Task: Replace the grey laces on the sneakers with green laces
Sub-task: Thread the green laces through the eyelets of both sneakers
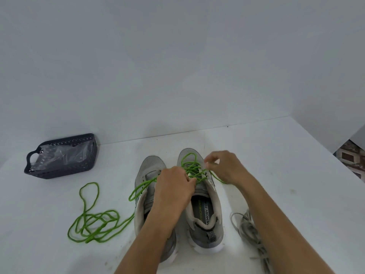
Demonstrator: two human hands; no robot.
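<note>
Head view, person's body only. Two forearms enter from bottom edge, both bare to the frame edge; no sleeve in view. Left hand [173, 186]: bare, no glove, ring or watch seen. Right hand [227, 167]: bare, no glove, ring or wrist strap seen. Nails short where visible; finer detail blurred.

Both hands, left [173, 186] and right [227, 167], pinch bright green cord lace [192, 168] threaded across right grey mesh sneaker [203, 204]; loose grey laces [248, 228] lie right.
</note>
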